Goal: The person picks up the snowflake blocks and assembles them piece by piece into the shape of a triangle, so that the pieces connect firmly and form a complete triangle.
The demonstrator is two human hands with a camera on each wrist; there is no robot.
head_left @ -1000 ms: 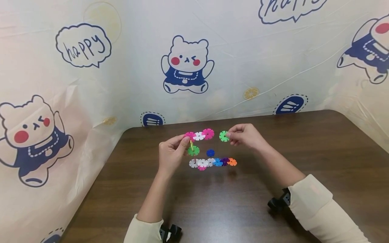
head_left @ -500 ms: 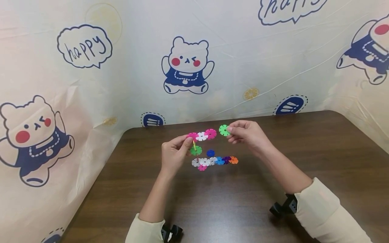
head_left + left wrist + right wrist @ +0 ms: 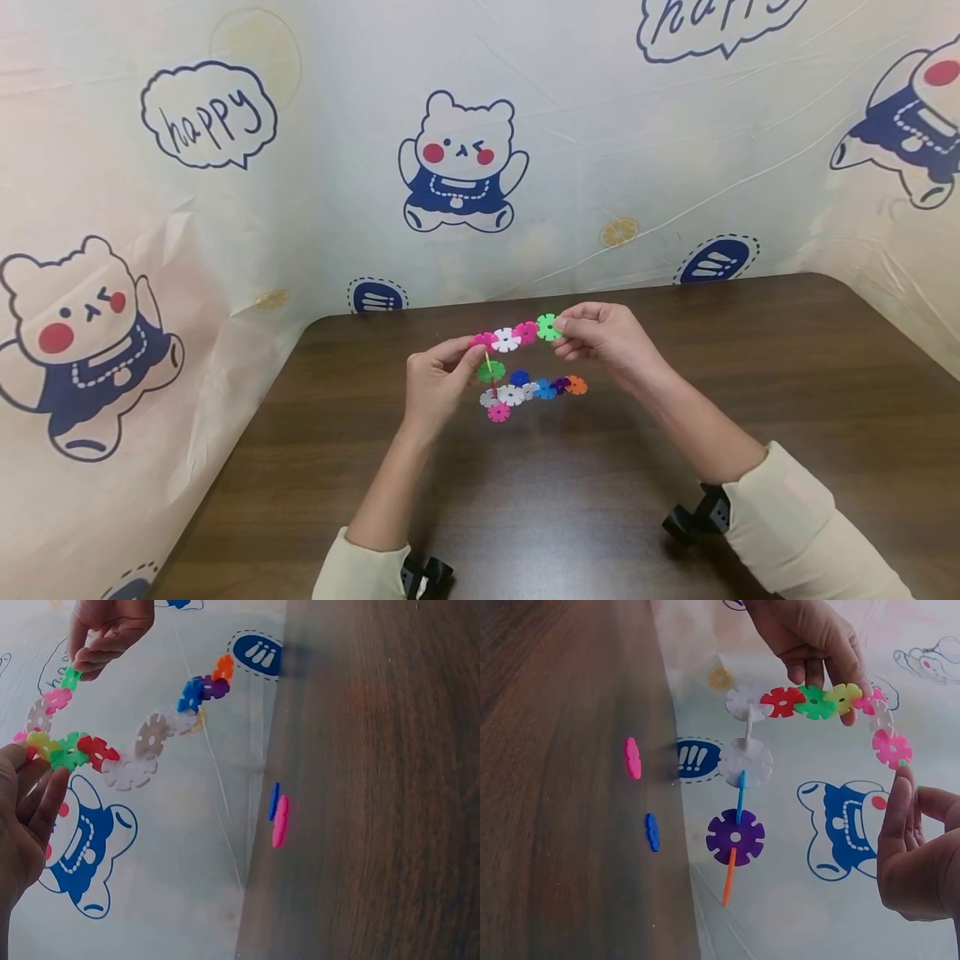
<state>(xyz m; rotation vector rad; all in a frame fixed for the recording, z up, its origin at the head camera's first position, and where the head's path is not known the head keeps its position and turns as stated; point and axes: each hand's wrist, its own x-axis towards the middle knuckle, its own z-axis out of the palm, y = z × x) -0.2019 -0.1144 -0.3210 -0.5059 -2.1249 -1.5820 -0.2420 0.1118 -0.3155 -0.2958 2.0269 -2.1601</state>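
Observation:
My left hand (image 3: 437, 385) pinches a pink snowflake disc (image 3: 482, 340) at the corner of a chain of slotted plastic discs, held up over the table. From that corner run a white disc (image 3: 506, 339) and a second pink disc (image 3: 892, 748). My right hand (image 3: 613, 340) pinches a light green disc (image 3: 548, 327), its edge right at that second pink disc. Below the left fingers hang yellow (image 3: 844, 698), green (image 3: 815, 703) and red (image 3: 783, 702) discs. Several white ones, then blue (image 3: 190, 695), purple (image 3: 736, 838) and orange (image 3: 576, 385), form the lower row.
Two loose discs lie on the brown wooden table (image 3: 540, 517): a pink one (image 3: 498, 412) and a blue one (image 3: 519, 377). Behind the table hangs a printed curtain (image 3: 570, 167) with bears. A black wrist camera (image 3: 697, 515) sits at the right cuff.
The light green disc, earlier apart from the chain, now meets the end pink disc. My left hand has shifted right with the chain, and its lower row has tilted up at the right.

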